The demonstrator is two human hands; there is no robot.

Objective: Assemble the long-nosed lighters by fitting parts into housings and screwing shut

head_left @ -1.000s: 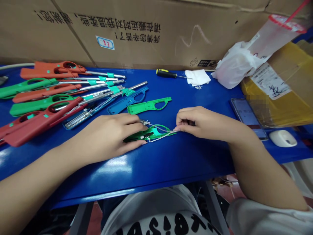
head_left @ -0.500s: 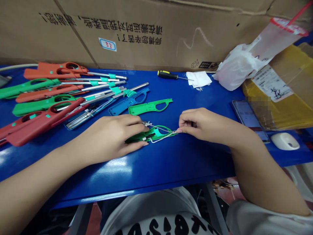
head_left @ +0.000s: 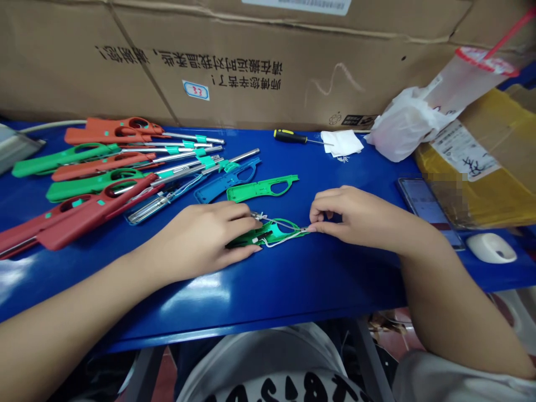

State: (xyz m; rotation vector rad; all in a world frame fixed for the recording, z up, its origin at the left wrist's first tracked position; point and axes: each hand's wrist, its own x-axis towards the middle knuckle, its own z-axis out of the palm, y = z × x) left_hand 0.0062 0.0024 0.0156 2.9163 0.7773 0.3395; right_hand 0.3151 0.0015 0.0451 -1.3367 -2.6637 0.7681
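An opened green lighter shell lies on the blue table with its inner parts showing, among them a teal trigger and a white wire. My left hand is closed around the shell's wide end, fingers on the far side and thumb on the near side. At the narrow end, my right hand pinches the tip where the wire and a thin grey tube meet. Just beyond lies a loose green shell half, beside a blue shell half.
Several long-necked lighters in red, orange and green are piled at left. A screwdriver touches a white tissue, with tiny screws nearby. A phone, a white case and a bagged cup stand right. A cardboard box walls the back.
The camera view has shifted slightly, so everything sits a little further right and lower. Both hands keep the same hold on the green shell and its tip.
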